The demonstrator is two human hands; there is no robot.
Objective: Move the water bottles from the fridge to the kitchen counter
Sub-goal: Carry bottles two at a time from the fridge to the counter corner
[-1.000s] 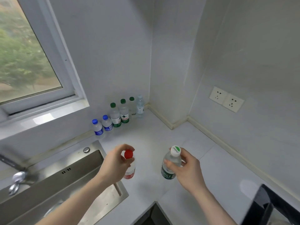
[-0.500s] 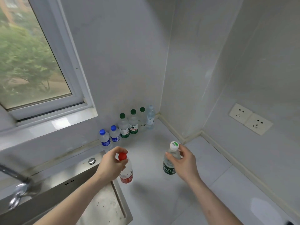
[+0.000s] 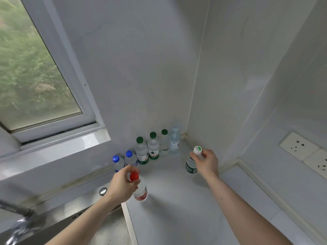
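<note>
Two water bottles are carried to a kitchen corner, one in each hand. A red-capped bottle (image 3: 140, 190) is gripped near its neck by the curled fingers (image 3: 131, 171) of the left hand (image 3: 122, 184), its base at or just above the tabletop (image 3: 177, 209); contact cannot be told. A white-capped bottle (image 3: 192, 162) with a green label is pinched at the cap by the fingers (image 3: 194, 157) of the right hand (image 3: 208, 162), held a little clear of the surface, it seems. Beyond both sets of fingers, six bottles are already lined up against the wall: two blue-capped bottles (image 3: 123, 160) nearest the left fingers, three green-capped bottles (image 3: 153, 147) behind them, and a clear bottle (image 3: 174, 139) in the corner, ahead of the right fingers. A sink (image 3: 106, 227) lies below the left wrist. The job is judged well advanced, with these two bottles not yet let go; the fridge is out of view, so what remains cannot be told
</note>
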